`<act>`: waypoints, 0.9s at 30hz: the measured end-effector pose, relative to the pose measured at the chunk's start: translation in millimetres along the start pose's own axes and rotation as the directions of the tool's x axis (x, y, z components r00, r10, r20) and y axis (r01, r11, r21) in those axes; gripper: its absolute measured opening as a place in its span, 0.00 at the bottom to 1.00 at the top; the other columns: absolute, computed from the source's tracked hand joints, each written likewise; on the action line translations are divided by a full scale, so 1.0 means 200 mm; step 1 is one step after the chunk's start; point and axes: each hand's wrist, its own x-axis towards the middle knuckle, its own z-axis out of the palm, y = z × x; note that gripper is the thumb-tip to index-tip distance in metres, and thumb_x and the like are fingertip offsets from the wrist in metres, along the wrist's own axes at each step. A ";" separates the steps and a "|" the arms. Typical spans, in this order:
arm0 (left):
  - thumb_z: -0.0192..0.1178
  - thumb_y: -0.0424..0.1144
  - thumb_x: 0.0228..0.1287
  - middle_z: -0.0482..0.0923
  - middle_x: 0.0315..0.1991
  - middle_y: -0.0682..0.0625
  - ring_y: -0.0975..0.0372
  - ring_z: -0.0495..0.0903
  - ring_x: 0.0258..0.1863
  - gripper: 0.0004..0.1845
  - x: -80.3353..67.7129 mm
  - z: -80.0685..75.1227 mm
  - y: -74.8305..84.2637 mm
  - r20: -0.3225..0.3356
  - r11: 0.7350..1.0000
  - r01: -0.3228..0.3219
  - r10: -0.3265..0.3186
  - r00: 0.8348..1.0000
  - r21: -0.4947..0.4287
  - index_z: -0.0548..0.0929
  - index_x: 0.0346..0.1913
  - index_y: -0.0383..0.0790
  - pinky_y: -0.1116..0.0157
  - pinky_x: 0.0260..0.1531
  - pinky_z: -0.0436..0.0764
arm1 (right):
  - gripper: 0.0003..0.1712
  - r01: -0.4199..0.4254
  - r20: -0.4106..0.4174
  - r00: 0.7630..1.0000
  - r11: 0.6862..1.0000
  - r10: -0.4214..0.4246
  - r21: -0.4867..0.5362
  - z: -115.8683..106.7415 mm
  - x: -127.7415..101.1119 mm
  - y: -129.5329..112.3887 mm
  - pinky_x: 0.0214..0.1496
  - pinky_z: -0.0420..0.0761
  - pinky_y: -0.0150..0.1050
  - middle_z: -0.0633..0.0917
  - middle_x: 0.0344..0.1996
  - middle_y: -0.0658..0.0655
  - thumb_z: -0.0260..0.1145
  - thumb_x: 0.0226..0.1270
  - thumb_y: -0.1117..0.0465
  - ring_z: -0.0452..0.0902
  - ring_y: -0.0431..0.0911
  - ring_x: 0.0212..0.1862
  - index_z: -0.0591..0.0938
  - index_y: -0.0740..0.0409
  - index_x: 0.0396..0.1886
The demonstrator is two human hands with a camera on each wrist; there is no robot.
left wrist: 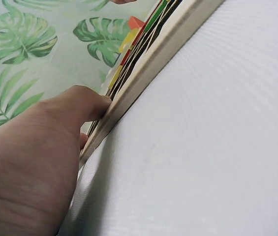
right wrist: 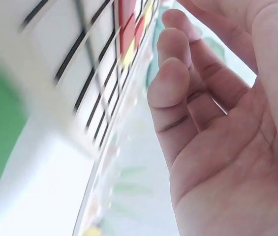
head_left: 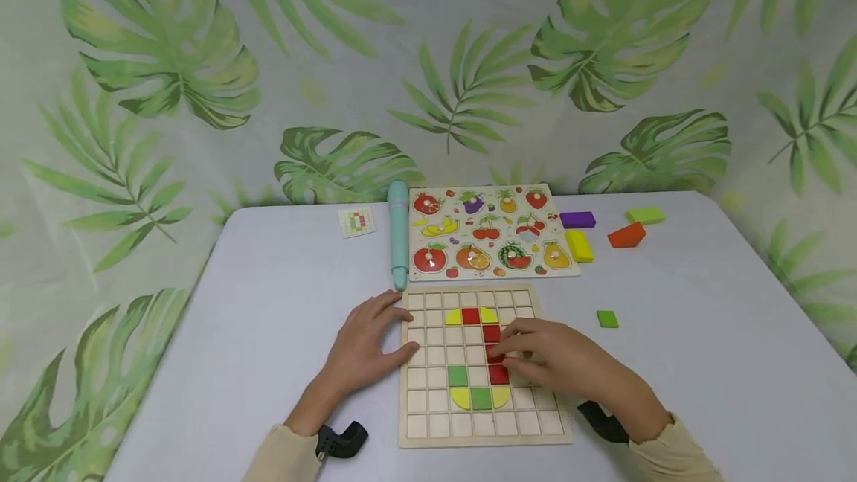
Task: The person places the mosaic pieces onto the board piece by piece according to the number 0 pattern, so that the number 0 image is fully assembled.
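A wooden grid board (head_left: pixel 428 426) lies on the table, bearing red, green and yellow tiles in a ring-like pattern. At its left edge rests my left hand (head_left: pixel 364 348), thumb and fingers spread; in the left wrist view, the thumb (left wrist: pixel 97 105) touches the board's rim (left wrist: pixel 146 66). My right hand (head_left: pixel 565 359) is over the pattern's right side, fingertips touching a red tile (head_left: pixel 496 353) set in the grid. The right wrist view shows loosely bent fingers (right wrist: pixel 170 83) with nothing visible between them. A green tile (head_left: pixel 608 319) lies right of the board.
Behind the board lie a fruit peg puzzle (head_left: pixel 492 244), a teal pen-shaped stick (head_left: pixel 398 236) and a small pattern card (head_left: pixel 357 222). Purple (head_left: pixel 578 219), yellow (head_left: pixel 579 246), orange (head_left: pixel 626 235) and lime (head_left: pixel 646 216) blocks lie at the back right. A leaf-print cloth hangs behind.
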 end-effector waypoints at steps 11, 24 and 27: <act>0.71 0.55 0.62 0.71 0.74 0.48 0.53 0.67 0.75 0.20 -0.01 0.01 -0.02 -0.014 1.000 -0.011 0.012 1.000 0.019 0.83 0.53 0.52 0.44 0.73 0.66 | 0.17 -0.106 0.009 0.994 0.981 0.106 0.165 -0.12 -0.23 0.23 0.32 0.76 0.29 0.84 0.47 0.43 0.72 0.70 0.56 0.72 0.33 0.39 0.84 0.48 0.57; 0.71 0.55 0.62 0.70 0.74 0.50 0.54 0.66 0.76 0.20 -0.01 0.02 -0.02 0.000 1.000 0.000 0.000 1.000 0.021 0.83 0.53 0.53 0.44 0.73 0.65 | 0.22 -0.115 0.047 0.993 0.973 0.108 0.200 -0.05 -0.32 0.32 0.34 0.77 0.28 0.82 0.44 0.40 0.78 0.62 0.50 0.72 0.35 0.40 0.85 0.45 0.54; 0.71 0.55 0.62 0.69 0.75 0.50 0.54 0.65 0.76 0.21 0.00 0.01 -0.02 0.003 1.000 0.002 -0.002 1.000 0.020 0.83 0.54 0.52 0.44 0.74 0.64 | 0.19 -0.091 0.030 0.996 0.974 0.086 0.208 -0.06 -0.32 0.33 0.33 0.76 0.29 0.82 0.42 0.41 0.78 0.62 0.53 0.72 0.35 0.37 0.86 0.45 0.52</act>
